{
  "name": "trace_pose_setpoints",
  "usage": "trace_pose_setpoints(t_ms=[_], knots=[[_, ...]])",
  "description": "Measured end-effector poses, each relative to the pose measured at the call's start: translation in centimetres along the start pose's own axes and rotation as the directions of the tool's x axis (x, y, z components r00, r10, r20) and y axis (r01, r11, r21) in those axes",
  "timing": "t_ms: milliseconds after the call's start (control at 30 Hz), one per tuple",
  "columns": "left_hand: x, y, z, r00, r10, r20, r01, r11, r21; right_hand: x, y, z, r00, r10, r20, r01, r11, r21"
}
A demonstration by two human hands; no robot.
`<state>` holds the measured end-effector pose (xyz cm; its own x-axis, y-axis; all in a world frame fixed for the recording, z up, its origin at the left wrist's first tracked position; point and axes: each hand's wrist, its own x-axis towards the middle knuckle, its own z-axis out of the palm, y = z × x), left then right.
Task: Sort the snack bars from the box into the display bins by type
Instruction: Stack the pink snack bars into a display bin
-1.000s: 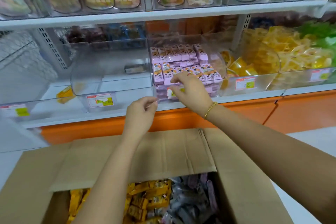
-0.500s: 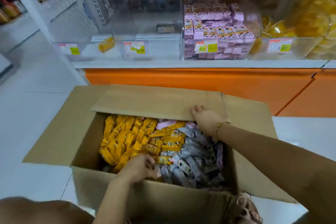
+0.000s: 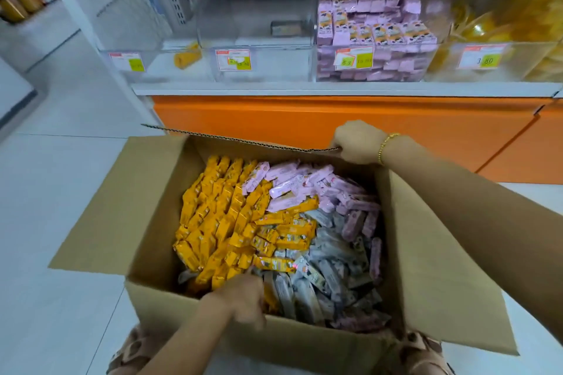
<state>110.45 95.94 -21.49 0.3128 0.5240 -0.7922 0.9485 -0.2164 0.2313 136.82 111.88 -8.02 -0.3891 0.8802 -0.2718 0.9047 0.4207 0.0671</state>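
Corrugated cardboard box (image 3: pixel 115 207), glossy oblong bars (image 3: pixel 219 222)

An open brown cardboard box (image 3: pixel 146 192) sits on the pale tiled floor (image 3: pixel 61 207), before a white shelf (image 3: pixel 335 89) carrying clear plastic display bins. In the box, yellow-wrapped snack bars (image 3: pixel 213 222) lie left, pink-wrapped snack bars (image 3: pixel 292 186) far right and grey-wrapped snack bars (image 3: pixel 329 277) near right. The right hand (image 3: pixel 356 143) grips the box's far flap (image 3: pixel 243 138); the left hand (image 3: pixel 243 298) is among the bars by the near wall.
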Motion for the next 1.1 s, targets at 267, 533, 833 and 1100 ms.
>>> trace_pose_setpoints(t_ms=[267, 533, 833, 1100], knots=[[-1.8, 1.0, -3.6, 0.998, 0.044, -0.053, -0.052, 0.986, -0.156, -4.0, -1.1, -1.0, 0.98, -0.059, 0.191, 0.029, 0.987, 0.155], [4.5, 0.6, -18.2, 0.367, 0.365, -0.855, -0.135, 0.931, 0.34, -2.3, 4.6, 0.8, 0.74, 0.419, -0.526, -0.278, 0.903, 0.328], [13.1, -3.1, -21.3, 0.651, 0.385, -0.654, -0.021, 0.871, 0.491, 0.8, 6.5, 13.1, 0.95, 0.285, -0.124, -0.274, 0.956, 0.1], [13.1, -5.9, -22.2, 0.618, 0.316, -0.72, 0.099, 0.877, 0.471, 3.6, 5.7, 14.9, 0.968, 0.236, -0.085, -0.23, 0.97, 0.077]])
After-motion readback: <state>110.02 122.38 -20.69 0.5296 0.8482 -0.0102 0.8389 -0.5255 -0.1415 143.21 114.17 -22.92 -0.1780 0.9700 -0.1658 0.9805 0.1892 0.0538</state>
